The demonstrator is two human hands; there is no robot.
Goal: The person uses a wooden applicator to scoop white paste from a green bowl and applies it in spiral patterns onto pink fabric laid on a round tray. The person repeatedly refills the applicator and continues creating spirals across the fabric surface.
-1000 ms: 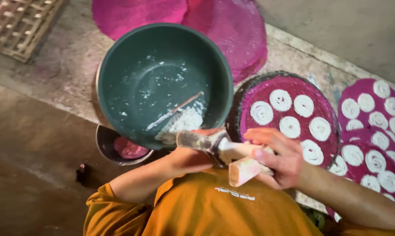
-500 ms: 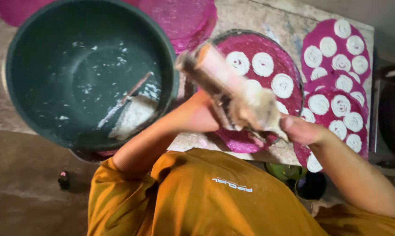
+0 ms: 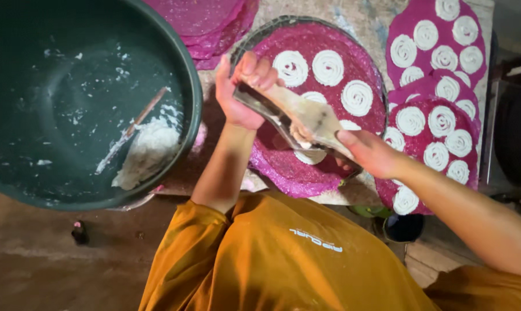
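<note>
Hands grip a dough press [image 3: 298,118] over a round tray lined in magenta: the left hand [image 3: 243,92] is wrapped tight around its far handle end, the right hand [image 3: 370,152] clasps the near end, so the tool lies slantwise between them. Beneath it the magenta tray [image 3: 283,167] carries white coils of dough [image 3: 328,67] along its far side, its near half still bare. To the right, more magenta mats [image 3: 439,103] lie overlapped on the table [image 3: 358,11], dotted with the same white spirals. To the left sits a big dark green basin [image 3: 59,103] with a lump of white dough [image 3: 148,152] and a stick [image 3: 133,129] resting in it. Orange sleeves [image 3: 185,253] fill the near edge.
</note>
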